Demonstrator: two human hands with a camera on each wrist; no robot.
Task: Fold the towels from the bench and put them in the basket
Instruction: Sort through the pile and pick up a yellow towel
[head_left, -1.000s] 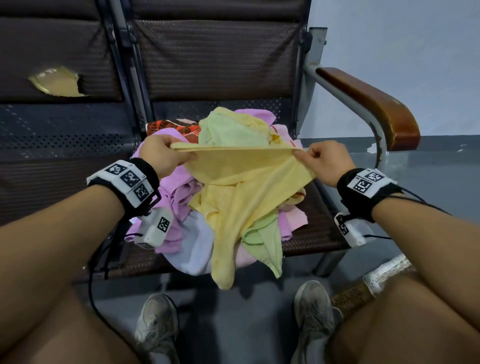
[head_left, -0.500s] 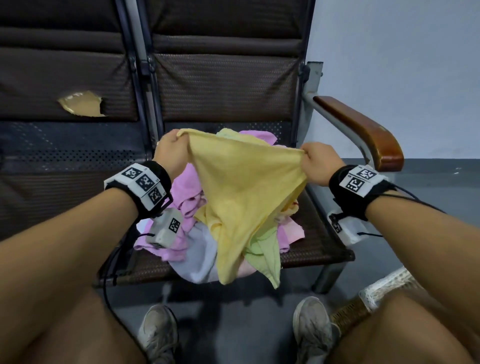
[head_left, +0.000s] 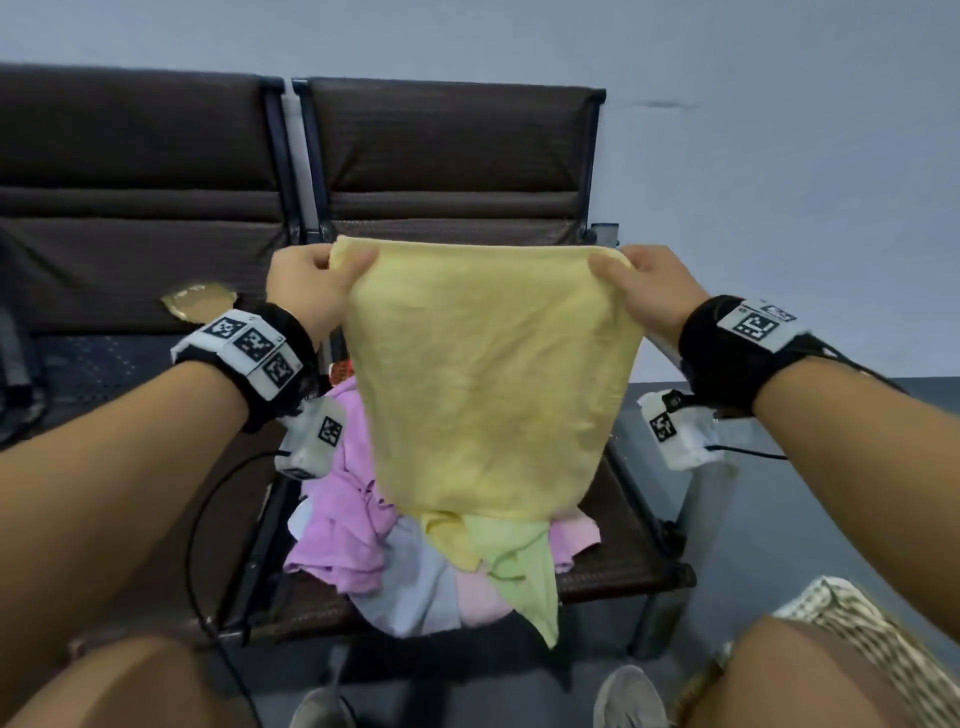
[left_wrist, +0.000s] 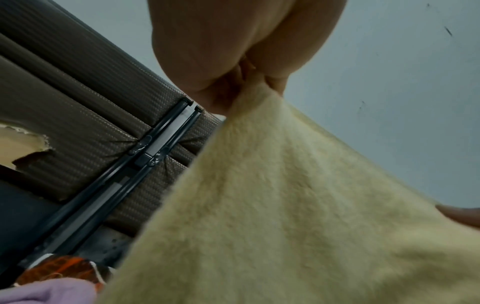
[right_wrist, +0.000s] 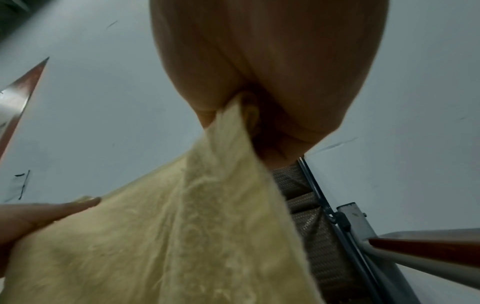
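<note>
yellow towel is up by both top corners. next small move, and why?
Probably bring the left hand and right hand together to halve the yellow towel: each pinches a top corner, and it hangs spread, unfolded, above the pile.

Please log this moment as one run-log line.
step: spreading yellow towel | left hand: pinches corner | right hand: pinches corner | pile of towels: on bench

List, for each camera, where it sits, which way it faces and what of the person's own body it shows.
Head: on the head, facing forward and down at the yellow towel held over the bench; both forearms, left hand, right hand, knees, shoes.
Left wrist: under the left wrist, looking up along the palm at its pinch on a corner.
Right wrist: the same under the right wrist; a left fingertip intrudes.
All three share the towel and bench back.
</note>
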